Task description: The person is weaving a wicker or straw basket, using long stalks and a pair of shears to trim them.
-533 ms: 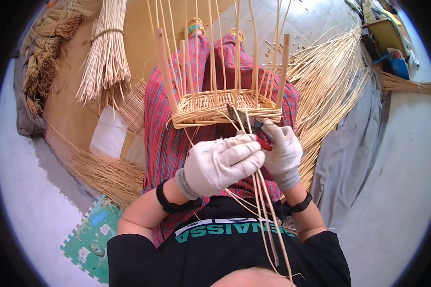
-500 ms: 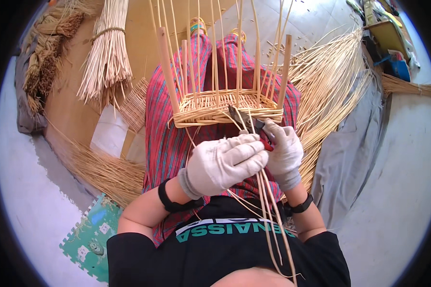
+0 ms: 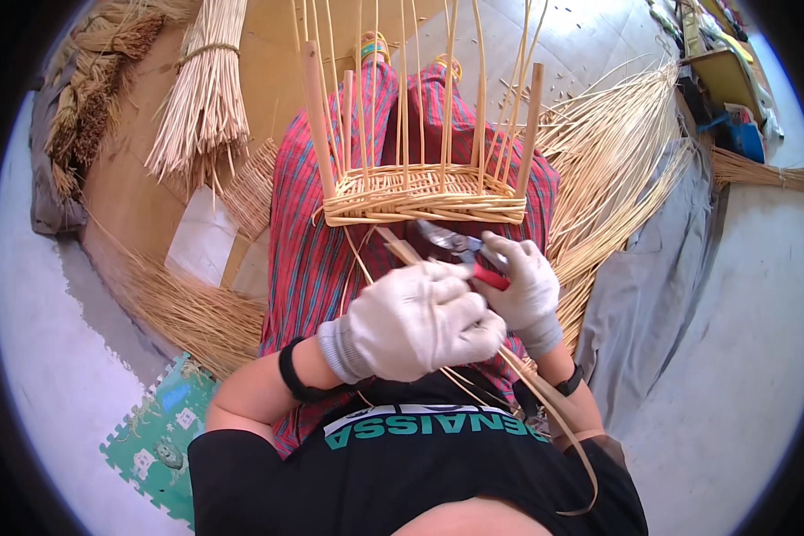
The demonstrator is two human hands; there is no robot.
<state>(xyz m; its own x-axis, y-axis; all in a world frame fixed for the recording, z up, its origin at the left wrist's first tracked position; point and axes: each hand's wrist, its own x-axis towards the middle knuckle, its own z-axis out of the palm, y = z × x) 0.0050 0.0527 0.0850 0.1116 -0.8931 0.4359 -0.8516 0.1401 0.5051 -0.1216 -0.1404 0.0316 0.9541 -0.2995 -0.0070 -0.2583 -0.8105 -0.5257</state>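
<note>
White knitted gloves cover both of my hands. My left hand (image 3: 424, 320) is closed around a few loose wicker strands (image 3: 545, 397), whose tails curve down over my shirt and whose short ends poke out above the fist. Red-handled pruning shears (image 3: 456, 246) are gripped in my right hand (image 3: 520, 284), their blades pointing up and left, just below the basket edge. Across my lap rests a partly woven wicker basket (image 3: 424, 210), with thin upright stakes (image 3: 404, 107) and thicker wooden posts (image 3: 529, 134) at its corners. Neither hand touches the basket.
A tied bundle of reeds (image 3: 207, 107) lies at the upper left, near a small woven mat (image 3: 250, 183). Long loose strands (image 3: 612, 170) fan out over grey cloth (image 3: 639, 268) on the right. More strands (image 3: 183, 308) and a green foam mat (image 3: 165, 442) lie at my left.
The shears have drawn away from the basket rim, down and slightly left. My left hand has turned, so the strands it holds now slant, their tails swinging right.
</note>
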